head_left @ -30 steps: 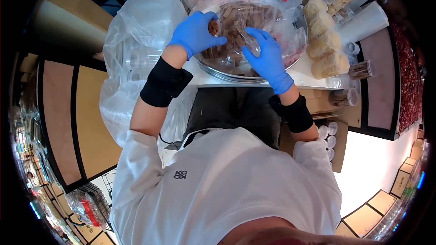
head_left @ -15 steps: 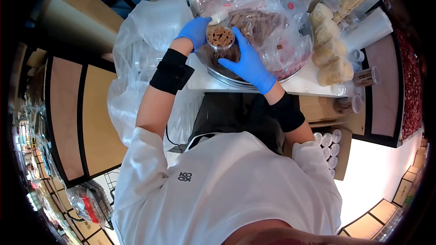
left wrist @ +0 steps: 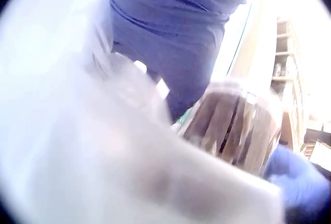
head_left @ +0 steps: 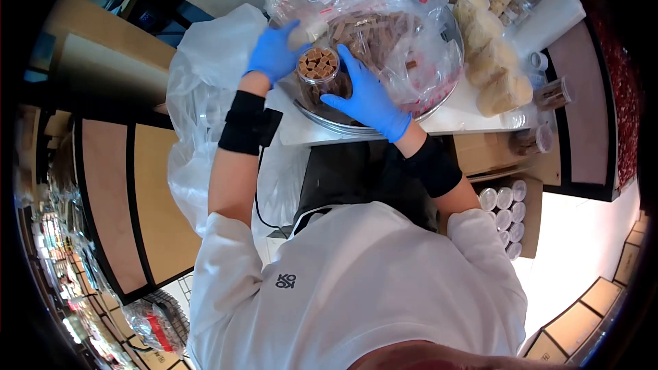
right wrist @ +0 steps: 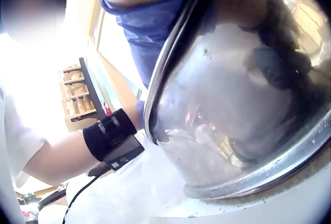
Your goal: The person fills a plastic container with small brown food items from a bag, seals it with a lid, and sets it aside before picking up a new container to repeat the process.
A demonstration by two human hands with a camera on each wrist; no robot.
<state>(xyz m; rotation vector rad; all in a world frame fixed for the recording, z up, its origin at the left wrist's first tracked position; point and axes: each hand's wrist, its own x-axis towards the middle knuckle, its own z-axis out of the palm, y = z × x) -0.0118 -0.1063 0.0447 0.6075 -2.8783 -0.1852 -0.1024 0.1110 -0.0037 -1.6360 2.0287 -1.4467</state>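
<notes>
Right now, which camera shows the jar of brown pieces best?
Head view: the jar shows its open top, full of brown pieces, in the right hand. Left wrist shows its side, blurred; right wrist only the metal bowl.

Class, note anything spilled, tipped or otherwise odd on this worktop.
Nothing spilled. The jar between the left hand and right hand is upright over the metal bowl; filled jars beside it lie on their sides.

bag (head_left: pixel 418 55) drapes bowl (head_left: pixel 343 123) rim | filled jars (head_left: pixel 495 62) right | near side open
</notes>
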